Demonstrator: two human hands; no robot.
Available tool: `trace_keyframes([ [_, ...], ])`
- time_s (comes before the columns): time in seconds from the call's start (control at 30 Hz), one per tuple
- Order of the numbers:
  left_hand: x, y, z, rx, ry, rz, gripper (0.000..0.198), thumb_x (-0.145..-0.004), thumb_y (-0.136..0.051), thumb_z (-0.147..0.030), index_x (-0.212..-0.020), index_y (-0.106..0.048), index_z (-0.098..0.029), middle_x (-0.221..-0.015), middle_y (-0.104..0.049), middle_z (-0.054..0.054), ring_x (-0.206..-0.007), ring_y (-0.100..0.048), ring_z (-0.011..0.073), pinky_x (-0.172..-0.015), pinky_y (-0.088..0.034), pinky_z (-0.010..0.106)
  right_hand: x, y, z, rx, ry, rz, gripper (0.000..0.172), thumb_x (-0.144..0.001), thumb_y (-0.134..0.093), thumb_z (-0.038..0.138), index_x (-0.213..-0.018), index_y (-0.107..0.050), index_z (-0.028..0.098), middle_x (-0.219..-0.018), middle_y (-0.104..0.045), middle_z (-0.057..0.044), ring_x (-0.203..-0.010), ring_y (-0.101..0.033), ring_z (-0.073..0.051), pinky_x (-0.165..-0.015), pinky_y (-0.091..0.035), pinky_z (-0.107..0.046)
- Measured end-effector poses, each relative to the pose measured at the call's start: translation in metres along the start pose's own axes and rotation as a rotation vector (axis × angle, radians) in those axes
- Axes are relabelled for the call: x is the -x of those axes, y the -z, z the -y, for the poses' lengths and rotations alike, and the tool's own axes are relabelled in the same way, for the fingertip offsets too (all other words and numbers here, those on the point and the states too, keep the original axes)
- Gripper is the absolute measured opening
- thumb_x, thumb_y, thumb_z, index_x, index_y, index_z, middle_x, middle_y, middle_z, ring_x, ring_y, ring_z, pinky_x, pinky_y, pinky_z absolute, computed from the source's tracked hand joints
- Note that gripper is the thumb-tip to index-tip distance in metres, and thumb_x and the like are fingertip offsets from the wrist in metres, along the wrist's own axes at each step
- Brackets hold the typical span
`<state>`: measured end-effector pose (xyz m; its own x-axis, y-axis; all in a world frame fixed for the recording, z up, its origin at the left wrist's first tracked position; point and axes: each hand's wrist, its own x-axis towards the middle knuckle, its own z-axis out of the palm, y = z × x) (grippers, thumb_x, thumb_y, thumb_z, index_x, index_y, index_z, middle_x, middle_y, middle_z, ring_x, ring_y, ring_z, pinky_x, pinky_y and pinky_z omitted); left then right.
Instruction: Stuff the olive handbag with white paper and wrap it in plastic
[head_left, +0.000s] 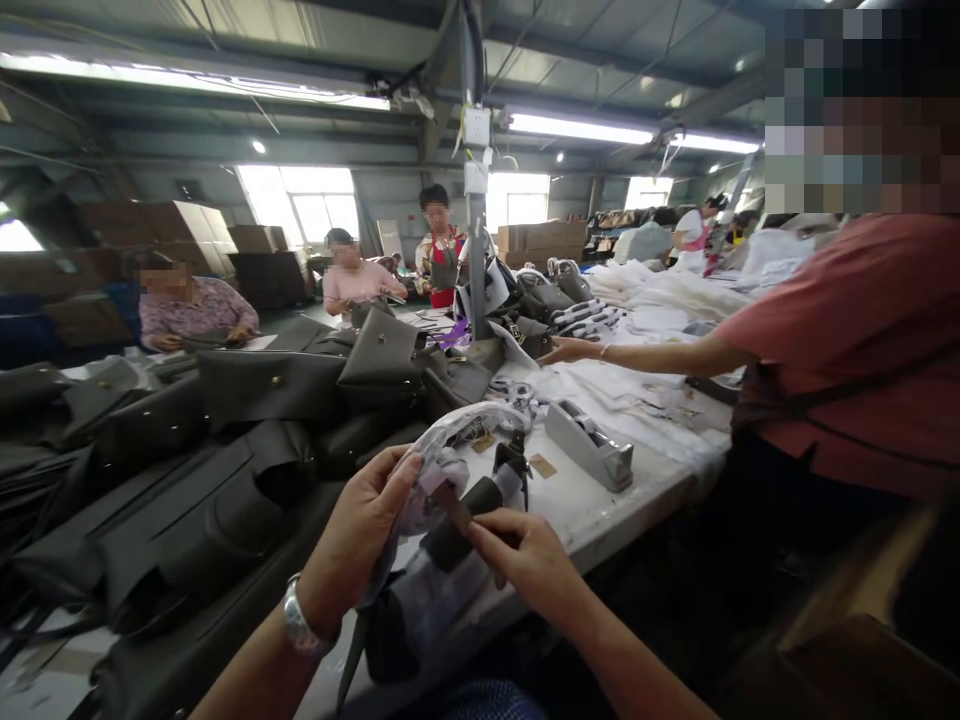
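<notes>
My left hand (pixel 364 525), with a silver bracelet at its wrist, is closed on a strap wrapped in white sheeting (pixel 427 445), which curves up in a loop. Between thumb and fingers of my right hand (pixel 529 560) is the lower end of a flat brown strip (pixel 452 507). The strip's upper end meets the white wrapping beside my left thumb; whether it is fixed there I cannot tell. Under both hands lies a dark bag partly covered in white wrapping (pixel 442 590), close to the table's front edge.
Many dark grey handbags (pixel 270 390) are heaped on the left. A grey tape dispenser (pixel 589 445) stands on the white table (pixel 600 520). From the right, a co-worker's arm (pixel 660 355) reaches across white sheets. A post (pixel 477 230) rises behind the bags; other people work beyond.
</notes>
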<state>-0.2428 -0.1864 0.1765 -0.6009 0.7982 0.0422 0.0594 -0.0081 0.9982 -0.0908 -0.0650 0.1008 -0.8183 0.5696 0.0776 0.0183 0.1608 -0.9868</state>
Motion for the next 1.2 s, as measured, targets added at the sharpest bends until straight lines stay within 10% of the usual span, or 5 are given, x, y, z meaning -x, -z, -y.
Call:
trace_keyframes([
  [0.27,0.004,-0.01,0.013,-0.367,-0.301,-0.051,0.041,-0.093,-0.053,-0.05,-0.12,-0.068,-0.022,-0.13,-0.061,0.006,-0.123,-0.054,0.0207,-0.107,-0.039,0.031,-0.013,-0.015,0.025,-0.18,0.124,0.036,0.042,-0.089,-0.062,0.053,-0.087,-0.074,0.013,-0.063,-0.053,0.002,-0.052,-0.048,-0.007,-0.05,-0.04,-0.02],
  [0.6,0.012,-0.003,0.006,-0.613,-0.436,0.059,0.037,-0.098,-0.048,-0.044,-0.13,-0.062,-0.034,-0.124,-0.055,0.002,-0.118,-0.051,0.0145,-0.1,-0.039,0.023,-0.015,-0.009,0.029,-0.549,0.028,0.208,0.048,-0.08,-0.07,0.06,-0.081,-0.07,0.012,-0.066,-0.048,0.002,-0.061,-0.042,-0.007,-0.063,-0.042,-0.021],
  [0.97,0.017,-0.016,0.014,-0.492,-0.462,-0.054,0.03,-0.094,-0.056,-0.04,-0.122,-0.064,-0.031,-0.121,-0.059,0.001,-0.111,-0.058,0.0154,-0.096,-0.046,0.026,-0.012,-0.018,0.043,-0.687,-0.109,0.1,0.036,-0.08,-0.076,0.044,-0.096,-0.076,0.011,-0.079,-0.068,-0.006,-0.068,-0.06,-0.013,-0.068,-0.047,-0.025],
  [1.2,0.026,-0.026,0.016,-0.354,-0.219,-0.206,0.044,-0.084,-0.064,-0.055,-0.115,-0.053,-0.026,-0.112,-0.067,0.003,-0.093,-0.066,0.0191,-0.083,-0.053,0.034,-0.008,-0.02,0.048,-0.752,-0.088,0.04,0.024,-0.078,-0.078,0.036,-0.079,-0.074,0.013,-0.07,-0.067,-0.004,-0.063,-0.061,-0.014,-0.068,-0.051,-0.027],
])
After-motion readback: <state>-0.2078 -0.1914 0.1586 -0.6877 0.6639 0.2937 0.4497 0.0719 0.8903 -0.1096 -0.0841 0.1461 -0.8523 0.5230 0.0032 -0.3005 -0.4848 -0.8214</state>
